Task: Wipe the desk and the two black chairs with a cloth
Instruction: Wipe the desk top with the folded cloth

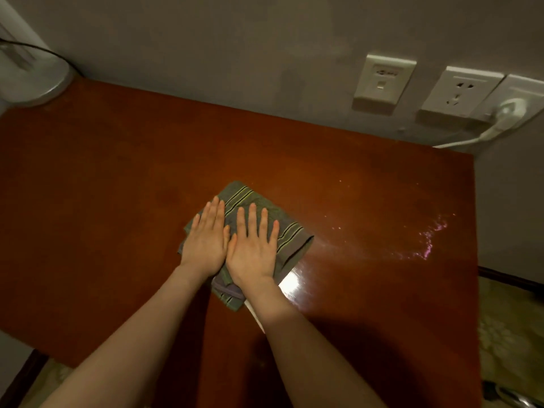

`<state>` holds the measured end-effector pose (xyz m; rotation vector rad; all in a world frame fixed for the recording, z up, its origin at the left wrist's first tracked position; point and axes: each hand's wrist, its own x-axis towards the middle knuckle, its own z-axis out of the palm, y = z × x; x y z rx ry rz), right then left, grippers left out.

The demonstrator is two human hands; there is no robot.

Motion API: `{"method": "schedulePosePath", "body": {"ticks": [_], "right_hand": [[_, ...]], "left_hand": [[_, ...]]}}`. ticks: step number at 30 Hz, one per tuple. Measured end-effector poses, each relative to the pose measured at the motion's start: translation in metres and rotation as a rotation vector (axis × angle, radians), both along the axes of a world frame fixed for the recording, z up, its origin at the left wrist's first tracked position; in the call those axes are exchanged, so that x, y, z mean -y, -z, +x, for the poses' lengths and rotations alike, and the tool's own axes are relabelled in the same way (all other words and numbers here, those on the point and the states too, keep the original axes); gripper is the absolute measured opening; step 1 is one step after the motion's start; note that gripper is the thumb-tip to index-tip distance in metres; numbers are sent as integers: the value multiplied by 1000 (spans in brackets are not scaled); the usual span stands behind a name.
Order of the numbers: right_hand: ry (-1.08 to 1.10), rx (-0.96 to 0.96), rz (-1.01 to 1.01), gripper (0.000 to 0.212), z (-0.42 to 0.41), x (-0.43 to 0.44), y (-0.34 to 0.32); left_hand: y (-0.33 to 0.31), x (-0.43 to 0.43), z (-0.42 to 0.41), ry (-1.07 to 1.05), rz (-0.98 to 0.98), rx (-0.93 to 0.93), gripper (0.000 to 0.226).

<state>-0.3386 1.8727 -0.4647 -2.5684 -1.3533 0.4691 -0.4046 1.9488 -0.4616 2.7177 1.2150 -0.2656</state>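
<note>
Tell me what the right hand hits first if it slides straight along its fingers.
Beyond the striped green-grey cloth under the right hand, only bare red-brown wooden desk shows, so probably the grey wall comes first.

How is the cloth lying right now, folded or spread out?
Folded. The cloth shows stacked layers at its near corner; the left hand and right hand press flat on it.

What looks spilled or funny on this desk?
A glistening wet streak lies on the reddish-brown wooden desk, right of the folded striped grey-green cloth, near the desk's right edge. It looks like unwiped liquid.
</note>
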Motion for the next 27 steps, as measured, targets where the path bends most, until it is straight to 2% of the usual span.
{"method": "schedulePosePath", "body": {"ticks": [3,14,27], "right_hand": [[55,-65,-35,56,8,-35,-2],[194,-45,-72,58,39,-60,-12],[635,21,-90,55,124,38,-7]], "left_hand": [[-2,-41,14,93,14,-49,55],[-10,-80,59,248,-44,-73,56],[-14,15,187,596,-113,-61,63]]}}
